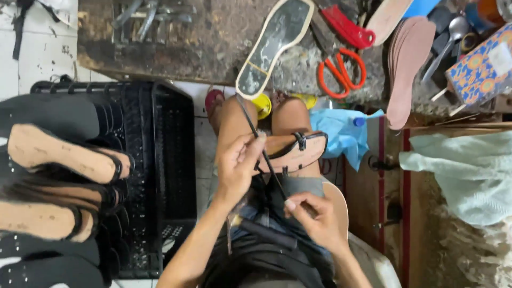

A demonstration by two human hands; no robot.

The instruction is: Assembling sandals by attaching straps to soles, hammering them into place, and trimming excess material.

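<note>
Head view, near to far: right hand pinching thin black strap low on lap; left hand gripping it higher. Tan sandal across knees, buckle strap on, this one seemingly unattached. Beyond, unfinished sole on workbench front edge.
</note>
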